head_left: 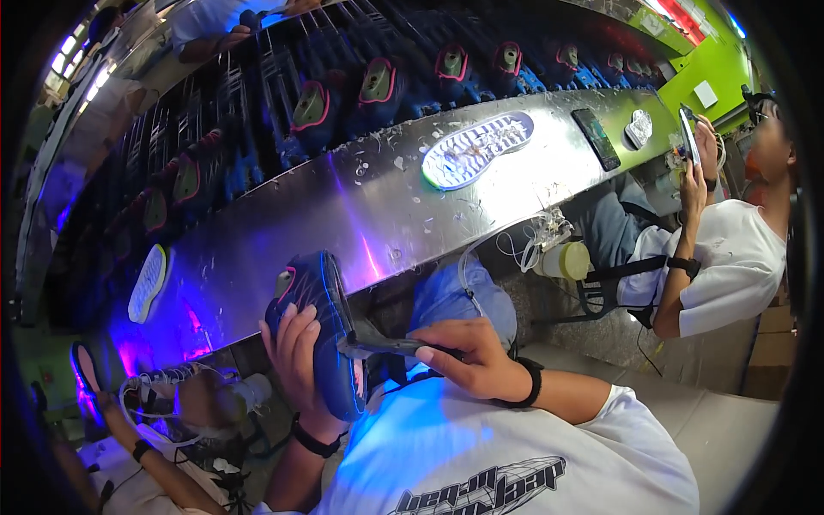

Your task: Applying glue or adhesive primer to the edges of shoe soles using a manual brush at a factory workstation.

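My left hand (296, 356) wraps around a dark blue shoe upper (329, 326) with thin bright blue lines, held up in front of my chest. Pink shows at its collar and on its underside. In my right hand (481, 360) is a dark-handled brush (378, 343), pinched between thumb and fingers. Its head touches the shoe's bottom edge; the bristles are too dark to make out. A white shoe sole (478, 150) lies on the metal table beyond my hands. Another pale sole (148, 285) rests at the table's left.
A steel work table (386, 223) runs across, strewn with scraps. Behind it, a rack of shoes on lasts (378, 81) stretches sideways. A phone (595, 139) and a small sole (639, 129) lie right. A yellowish pot (566, 260) hangs below the edge. People sit on both sides.
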`<state>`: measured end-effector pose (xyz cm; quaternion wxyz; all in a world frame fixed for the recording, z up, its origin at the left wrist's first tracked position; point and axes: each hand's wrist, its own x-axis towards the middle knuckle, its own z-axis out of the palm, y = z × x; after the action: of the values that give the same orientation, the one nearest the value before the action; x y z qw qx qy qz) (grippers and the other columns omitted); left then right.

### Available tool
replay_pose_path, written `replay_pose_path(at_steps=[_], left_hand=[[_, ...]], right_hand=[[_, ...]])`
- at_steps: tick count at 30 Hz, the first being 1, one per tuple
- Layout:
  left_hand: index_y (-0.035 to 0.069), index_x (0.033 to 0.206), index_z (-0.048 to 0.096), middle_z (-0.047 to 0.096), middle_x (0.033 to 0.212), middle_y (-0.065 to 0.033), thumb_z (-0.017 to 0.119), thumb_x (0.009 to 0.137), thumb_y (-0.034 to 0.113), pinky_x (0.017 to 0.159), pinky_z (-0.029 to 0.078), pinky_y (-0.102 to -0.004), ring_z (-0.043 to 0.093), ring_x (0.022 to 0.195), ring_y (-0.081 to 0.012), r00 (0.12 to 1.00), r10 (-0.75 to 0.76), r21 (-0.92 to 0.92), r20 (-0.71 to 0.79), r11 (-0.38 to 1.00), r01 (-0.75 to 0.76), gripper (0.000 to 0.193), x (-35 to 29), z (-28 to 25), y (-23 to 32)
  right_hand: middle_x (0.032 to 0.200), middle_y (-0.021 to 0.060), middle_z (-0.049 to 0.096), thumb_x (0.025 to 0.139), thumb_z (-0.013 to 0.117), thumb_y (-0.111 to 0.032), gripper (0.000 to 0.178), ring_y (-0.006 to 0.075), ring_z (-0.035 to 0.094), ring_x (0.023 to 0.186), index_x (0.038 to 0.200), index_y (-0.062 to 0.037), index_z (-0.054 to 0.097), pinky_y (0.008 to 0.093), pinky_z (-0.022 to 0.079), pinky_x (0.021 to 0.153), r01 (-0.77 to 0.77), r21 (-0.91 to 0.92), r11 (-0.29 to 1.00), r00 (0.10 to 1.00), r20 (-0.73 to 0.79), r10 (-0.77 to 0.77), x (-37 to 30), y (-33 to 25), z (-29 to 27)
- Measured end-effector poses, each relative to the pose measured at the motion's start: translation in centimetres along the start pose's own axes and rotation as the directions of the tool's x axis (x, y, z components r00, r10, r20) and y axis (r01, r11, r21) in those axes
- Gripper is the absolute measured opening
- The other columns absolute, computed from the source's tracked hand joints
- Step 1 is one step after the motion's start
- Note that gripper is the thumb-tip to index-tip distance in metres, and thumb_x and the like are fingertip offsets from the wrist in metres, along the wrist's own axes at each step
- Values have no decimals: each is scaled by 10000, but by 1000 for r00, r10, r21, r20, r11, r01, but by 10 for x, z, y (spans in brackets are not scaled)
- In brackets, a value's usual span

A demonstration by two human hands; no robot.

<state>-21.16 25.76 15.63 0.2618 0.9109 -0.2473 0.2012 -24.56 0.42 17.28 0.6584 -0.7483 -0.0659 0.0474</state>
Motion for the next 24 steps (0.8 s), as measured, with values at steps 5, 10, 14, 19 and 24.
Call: replay_pose_path(at_steps=[5, 10, 14, 19, 24], left_hand=[[25, 1468, 443, 591, 1429, -214, 739, 970, 256, 1260, 258, -655, 553, 1390, -445, 999, -15, 6, -30, 1000, 15, 624, 16, 7, 12], [31, 1433, 500, 597, 1420, -183, 730, 946, 189, 1258, 276, -618, 572, 1374, -392, 992, -108, 75, -67, 991, 113, 561, 40, 10, 29], [31, 1440, 499, 596, 1412, -173, 735, 919, 158, 1266, 258, -609, 560, 1382, -372, 987, -163, 59, -7, 985, 164, 586, 67, 4, 45], [7, 1446, 473, 567, 1408, -184, 767, 821, 218, 1273, 203, -644, 515, 1390, -377, 974, -173, 76, 148, 984, 163, 721, 92, 3, 43], [35, 1420, 508, 578, 1356, -182, 778, 745, 78, 1250, 278, -595, 543, 1337, -403, 971, -177, 11, 164, 984, 177, 729, 115, -3, 34]], right_hand=[[804, 174, 692, 983, 749, -109, 209, 268, 647, 666, 1110, 57, 750, 368, 479, 603, 65, 45, 997, 998, -14, -64, -11, -7, -3], [825, 169, 704, 989, 710, -111, 238, 254, 661, 684, 1120, 85, 744, 361, 491, 625, 112, -53, 992, 993, -22, -113, -18, -26, -15], [742, 150, 656, 958, 721, -96, 231, 241, 605, 594, 1099, 87, 740, 355, 446, 552, 185, -158, 970, 968, -143, -208, -17, -38, -26], [721, 125, 612, 923, 759, -68, 212, 257, 568, 554, 1094, 56, 743, 367, 416, 508, 149, -385, 911, 953, -191, -236, -1, -64, -50], [764, 138, 659, 879, 781, -78, 235, 287, 620, 590, 1081, 36, 750, 372, 477, 543, 300, -589, 750, 907, -68, -416, 33, -76, -69]])
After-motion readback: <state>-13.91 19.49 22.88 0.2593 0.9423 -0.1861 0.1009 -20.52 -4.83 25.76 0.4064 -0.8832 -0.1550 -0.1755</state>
